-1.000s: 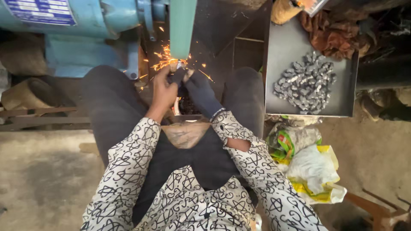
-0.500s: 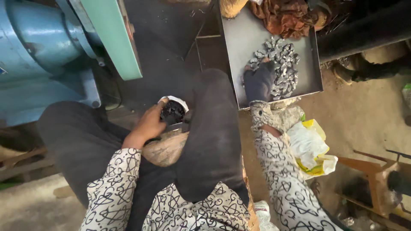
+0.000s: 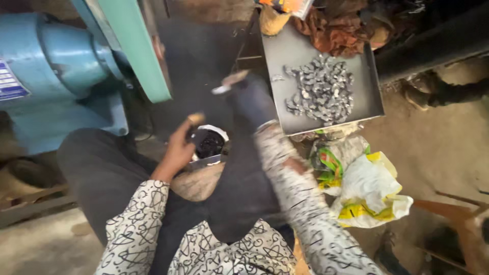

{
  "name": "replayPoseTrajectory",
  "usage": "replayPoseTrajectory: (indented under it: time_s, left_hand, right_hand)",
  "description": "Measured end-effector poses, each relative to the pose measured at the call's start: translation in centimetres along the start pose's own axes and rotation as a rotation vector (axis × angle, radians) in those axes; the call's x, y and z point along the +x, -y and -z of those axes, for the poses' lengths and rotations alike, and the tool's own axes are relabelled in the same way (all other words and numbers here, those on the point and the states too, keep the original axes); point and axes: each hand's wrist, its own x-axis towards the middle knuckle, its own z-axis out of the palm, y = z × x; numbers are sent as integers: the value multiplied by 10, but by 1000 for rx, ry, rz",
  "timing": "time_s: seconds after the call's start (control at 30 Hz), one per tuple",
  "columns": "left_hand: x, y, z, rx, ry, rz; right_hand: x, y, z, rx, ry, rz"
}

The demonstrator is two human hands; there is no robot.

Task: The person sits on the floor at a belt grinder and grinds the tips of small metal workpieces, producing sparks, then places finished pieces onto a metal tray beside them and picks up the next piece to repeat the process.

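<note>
The blue motor housing (image 3: 56, 76) of a grinding machine filled the left of the room, with a green belt guard (image 3: 137, 48) slanting down beside it. To the right stood a flat grey metal tray (image 3: 367, 76), smooth and dull, carrying a loose heap of small bright metal pieces (image 3: 321, 89). Below the tray lay crumpled plastic bags (image 3: 367, 188), white and yellow.

The seated person wore a black-and-white patterned shirt and dark trousers. On the lap rested a small open container (image 3: 208, 145) of dark contents, set on a brown cloth bundle (image 3: 196, 181).

The right hand (image 3: 252, 99), in a dark glove, was raised between the tray and the machine, well left of the heap, and was closed on one small metal piece (image 3: 228, 83). That piece was pale and elongated, its long axis running toward the belt guard. The piece was blurred, so its exact shape could not be told.

The bare left hand (image 3: 179, 145) touched the container's rim, fingers curled; whether it gripped anything could not be told. The right hand was the nearer to the belt guard.
</note>
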Motion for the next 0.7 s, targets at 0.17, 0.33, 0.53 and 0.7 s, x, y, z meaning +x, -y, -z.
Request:
replayPoseTrajectory:
  time_s: [0.17,0.33,0.53,0.7]
  left_hand:
    - [-6,-20,10,-716,-224,-92]
    - [-13,-19,28,-959,-193,93]
    - [1,-12,32,-1265,-6,68]
    - [5,-16,34,-1247,114,56]
  right_hand:
    - [-69,15,-96,523,258,-608]
    - [-83,38,-98,871,646,-1176]
    - [-53,31,-114,1105,445,-1038]
    - [-28,6,-121,1167,623,-1114]
